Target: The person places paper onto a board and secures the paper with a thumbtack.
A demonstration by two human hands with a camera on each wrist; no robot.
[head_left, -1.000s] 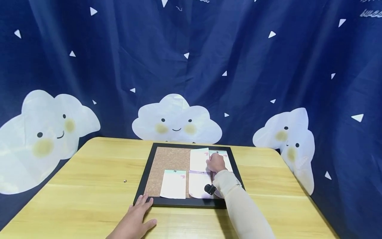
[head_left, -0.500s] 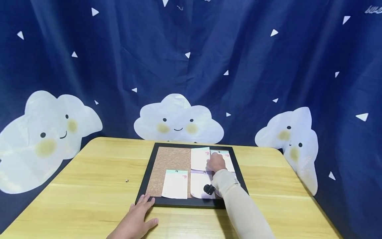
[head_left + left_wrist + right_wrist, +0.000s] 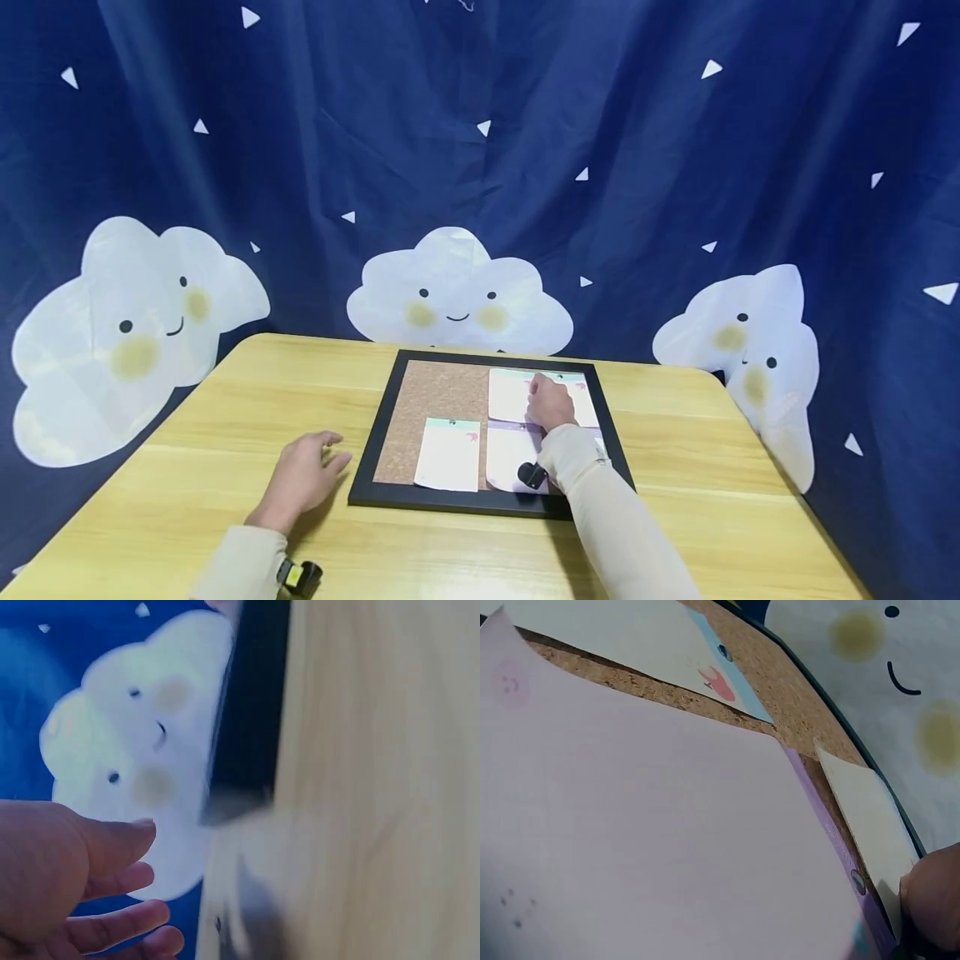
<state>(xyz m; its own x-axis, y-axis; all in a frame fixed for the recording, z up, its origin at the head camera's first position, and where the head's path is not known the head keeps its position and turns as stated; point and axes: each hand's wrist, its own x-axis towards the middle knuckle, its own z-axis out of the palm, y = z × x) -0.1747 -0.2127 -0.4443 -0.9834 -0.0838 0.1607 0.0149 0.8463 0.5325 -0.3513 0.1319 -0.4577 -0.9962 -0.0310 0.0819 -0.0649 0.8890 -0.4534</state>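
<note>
My right hand (image 3: 551, 402) is on the black-framed cork board (image 3: 431, 387), fingers curled at the right side of a white note sheet (image 3: 507, 396) in the upper middle. In the right wrist view, its thumb (image 3: 934, 896) is right at that sheet's edge. My left hand (image 3: 300, 475) hovers over the table left of the board, fingers loosely bent and holding nothing. In the left wrist view a small dark tack-like thing (image 3: 217, 924) lies on the table beyond the left fingers (image 3: 124, 926); the hand hides that spot in the head view.
A green-topped sheet (image 3: 450, 458) is tacked at the board's lower left. A purple-topped sheet (image 3: 510, 458) is tacked beside it, and another sheet (image 3: 588, 404) at the upper right. The right forearm covers the lower right. A blue cloud-print curtain (image 3: 420, 150) hangs behind the table.
My left hand has left the board's lower left corner and moved left, over where the small tack showed. My right hand stays at the upper middle sheet, which now lies flatter and squarer on the board.
</note>
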